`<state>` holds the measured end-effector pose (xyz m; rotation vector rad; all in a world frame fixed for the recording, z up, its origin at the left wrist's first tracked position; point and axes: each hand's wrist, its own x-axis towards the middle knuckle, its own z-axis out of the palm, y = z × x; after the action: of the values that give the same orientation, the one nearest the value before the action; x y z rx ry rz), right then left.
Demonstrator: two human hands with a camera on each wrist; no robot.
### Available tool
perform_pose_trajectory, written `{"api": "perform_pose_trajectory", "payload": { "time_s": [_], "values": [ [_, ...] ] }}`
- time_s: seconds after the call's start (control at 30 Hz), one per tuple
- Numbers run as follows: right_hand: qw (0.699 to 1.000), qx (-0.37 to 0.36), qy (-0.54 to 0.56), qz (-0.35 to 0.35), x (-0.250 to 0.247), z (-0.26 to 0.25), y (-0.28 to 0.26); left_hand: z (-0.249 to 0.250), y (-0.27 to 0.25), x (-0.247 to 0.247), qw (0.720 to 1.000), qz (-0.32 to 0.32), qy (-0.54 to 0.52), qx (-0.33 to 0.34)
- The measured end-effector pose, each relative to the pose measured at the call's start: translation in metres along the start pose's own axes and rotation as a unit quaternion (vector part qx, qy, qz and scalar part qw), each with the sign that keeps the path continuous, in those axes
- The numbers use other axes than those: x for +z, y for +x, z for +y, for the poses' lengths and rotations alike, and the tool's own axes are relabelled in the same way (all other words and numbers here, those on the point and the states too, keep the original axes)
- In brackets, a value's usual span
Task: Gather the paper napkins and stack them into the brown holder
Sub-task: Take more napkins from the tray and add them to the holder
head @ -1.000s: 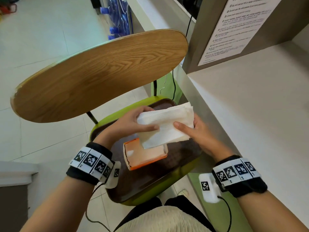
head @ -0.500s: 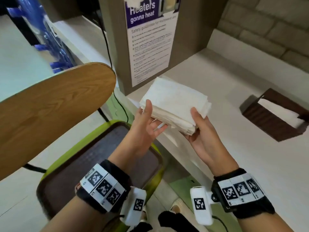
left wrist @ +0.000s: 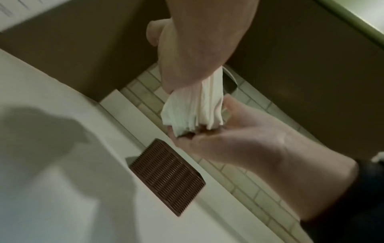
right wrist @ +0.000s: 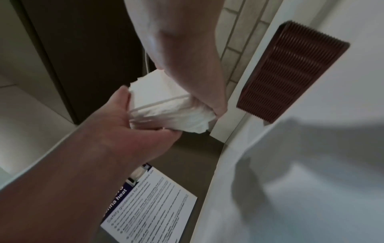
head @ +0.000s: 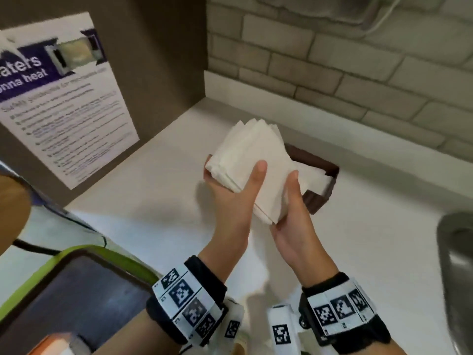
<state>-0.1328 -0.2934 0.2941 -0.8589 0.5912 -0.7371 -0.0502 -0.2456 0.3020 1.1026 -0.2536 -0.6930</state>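
Note:
A thick stack of white paper napkins (head: 253,155) hangs just above the brown holder (head: 320,162) on the white counter. My left hand (head: 238,193) grips the stack's left side, thumb on top and fingers underneath. My right hand (head: 291,201) cups its near right corner, thumb pressed against the edge. Some white napkins lie inside the holder, and the stack hides its left part. In the left wrist view the napkins (left wrist: 193,111) sit between both hands above the ribbed holder (left wrist: 166,176). The right wrist view shows the same stack (right wrist: 166,105) and holder (right wrist: 290,74).
A brown cabinet side with a safety poster (head: 64,103) stands left of the counter. A brick wall (head: 332,73) runs behind the holder. At the right edge is a metal sink (head: 455,252). A green tray (head: 76,290) with an orange box (head: 56,342) sits lower left.
Both hands carried the napkin stack up from the orange box on the tray, rightward over the counter, to just above the brown holder. My view turned right with them.

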Motion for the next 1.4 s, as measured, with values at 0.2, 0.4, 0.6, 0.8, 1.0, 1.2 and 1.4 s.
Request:
{"api": "perform_pose_trajectory", "payload": {
  "time_s": [0.2, 0.4, 0.6, 0.8, 1.0, 1.2, 1.4],
  "values": [
    [0.999, -0.022, 0.017, 0.027, -0.035, -0.021, 0.0, -0.015, -0.001, 0.038, 0.998, -0.052, -0.002, -0.019],
    [0.997, -0.056, -0.004, 0.057, -0.04, -0.022, -0.002, -0.02, -0.006, 0.052, 0.995, -0.09, 0.004, -0.041],
    [0.993, -0.086, -0.003, 0.084, -0.039, -0.023, -0.005, -0.014, -0.001, 0.052, 0.988, -0.137, -0.018, -0.068],
    [0.989, -0.106, -0.006, 0.102, -0.025, -0.018, 0.001, -0.016, 0.01, 0.048, 0.991, -0.122, -0.011, -0.057],
    [0.987, -0.112, -0.028, 0.116, -0.02, -0.014, -0.002, -0.021, 0.016, 0.04, 0.986, -0.144, -0.02, -0.08],
    [0.988, -0.089, -0.032, 0.126, -0.023, -0.009, -0.005, -0.024, 0.018, 0.034, 0.98, -0.16, -0.022, -0.12],
    [0.988, -0.06, -0.083, 0.12, -0.04, -0.01, -0.018, -0.023, 0.029, 0.031, 0.976, -0.165, -0.005, -0.143]
  ]
}}
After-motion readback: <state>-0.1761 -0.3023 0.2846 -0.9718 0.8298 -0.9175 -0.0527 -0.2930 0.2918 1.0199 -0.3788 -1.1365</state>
